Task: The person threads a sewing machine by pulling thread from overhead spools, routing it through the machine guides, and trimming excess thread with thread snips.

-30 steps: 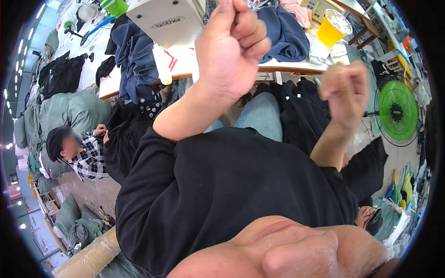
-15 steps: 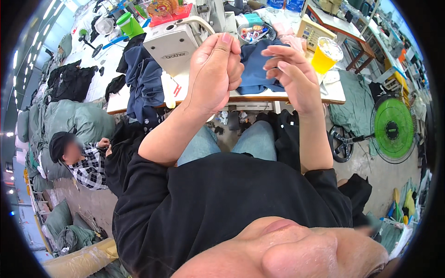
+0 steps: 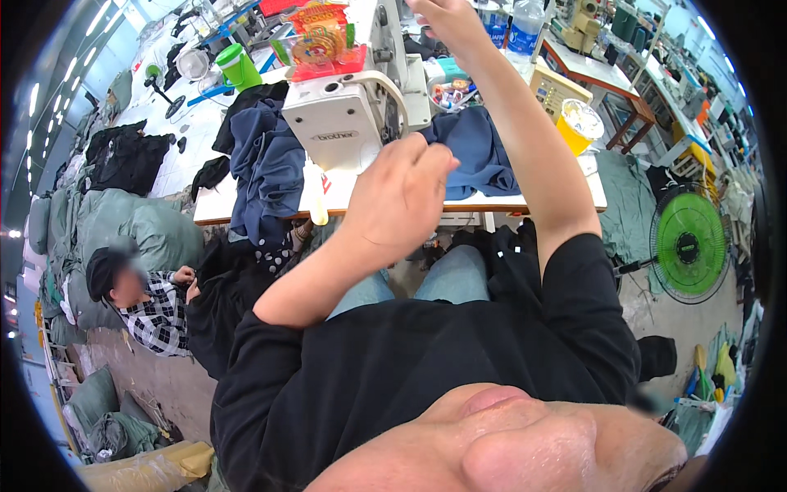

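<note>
My left hand (image 3: 398, 197) is raised over the near edge of the table, in front of the white sewing machine (image 3: 324, 131). Its fingers are curled closed with the back of the hand up, so whatever they hold is hidden. My right arm stretches far forward past the machine's right side. At the top of the picture my right hand (image 3: 451, 29) is partly cut off, and its fingertips do not show clearly. Dark blue cloth (image 3: 475, 160) lies on the table under my right forearm, and more blue cloth (image 3: 266, 164) hangs over the edge left of the machine.
A cup of yellow drink (image 3: 575, 131) stands at the table's right, beside a beige control box (image 3: 557, 88). Snack packets (image 3: 320, 41) lie on the machine. A green fan (image 3: 691, 242) is on the right. On the left a person (image 3: 152, 295) handles black cloth.
My right hand has swung up and forward to the top of the picture. My left hand has turned its back upward and sits lower. The view has shifted slightly.
</note>
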Action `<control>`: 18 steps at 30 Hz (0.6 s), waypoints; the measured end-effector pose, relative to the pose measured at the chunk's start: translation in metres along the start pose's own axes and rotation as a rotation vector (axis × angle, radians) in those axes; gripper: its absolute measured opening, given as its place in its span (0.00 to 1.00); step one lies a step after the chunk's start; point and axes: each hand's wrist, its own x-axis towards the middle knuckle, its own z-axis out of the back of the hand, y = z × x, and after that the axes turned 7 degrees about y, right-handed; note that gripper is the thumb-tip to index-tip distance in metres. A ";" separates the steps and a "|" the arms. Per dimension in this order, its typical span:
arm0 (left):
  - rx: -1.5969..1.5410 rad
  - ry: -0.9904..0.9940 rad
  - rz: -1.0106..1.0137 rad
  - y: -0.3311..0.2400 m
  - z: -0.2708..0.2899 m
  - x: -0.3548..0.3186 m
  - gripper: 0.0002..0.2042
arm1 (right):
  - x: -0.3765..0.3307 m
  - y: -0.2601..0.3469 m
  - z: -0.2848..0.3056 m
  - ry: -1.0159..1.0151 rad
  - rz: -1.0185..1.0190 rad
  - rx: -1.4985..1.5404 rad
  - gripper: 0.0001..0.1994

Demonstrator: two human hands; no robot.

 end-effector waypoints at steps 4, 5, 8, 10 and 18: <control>-0.015 -0.061 -0.002 -0.003 0.005 -0.012 0.06 | 0.093 -0.020 -0.045 0.015 0.054 -0.239 0.14; -0.054 -0.066 -0.022 0.000 -0.001 -0.013 0.06 | 0.118 -0.036 -0.048 -0.043 0.057 -0.372 0.17; -0.078 0.040 -0.176 0.012 -0.009 -0.021 0.10 | 0.183 -0.060 -0.061 -0.099 0.086 -0.723 0.22; -0.097 0.088 -0.192 0.020 -0.007 -0.029 0.10 | 0.215 -0.072 -0.068 -0.058 0.170 -0.818 0.22; -0.201 0.060 -0.301 0.032 0.003 -0.033 0.12 | 0.266 -0.072 -0.032 0.143 0.365 -1.826 0.09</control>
